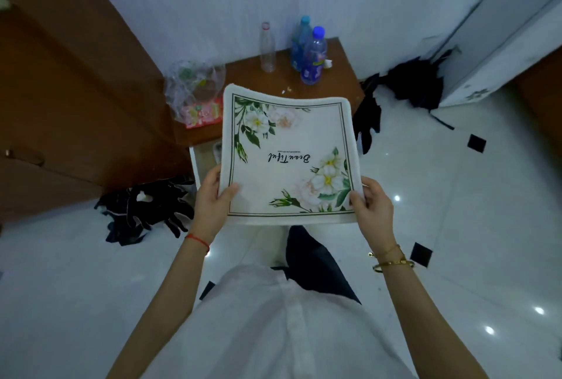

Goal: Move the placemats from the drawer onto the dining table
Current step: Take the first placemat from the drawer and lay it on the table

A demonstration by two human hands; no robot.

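Observation:
A white placemat (286,150) printed with flowers, a green border and the word "Beautiful" is held flat in front of me, above the floor. My left hand (213,199) grips its near left corner, thumb on top. My right hand (371,208) grips its near right corner the same way. Behind the mat, the white edge of an open drawer (194,165) of a brown bedside cabinet (334,83) shows; the inside of the drawer is mostly hidden by the mat.
On the cabinet top stand three plastic bottles (313,56) and a crumpled clear bag (194,89). Dark clothes (146,211) lie on the white tiled floor at the left, a black heap (413,83) at the right. Brown wooden furniture (60,89) fills the left side.

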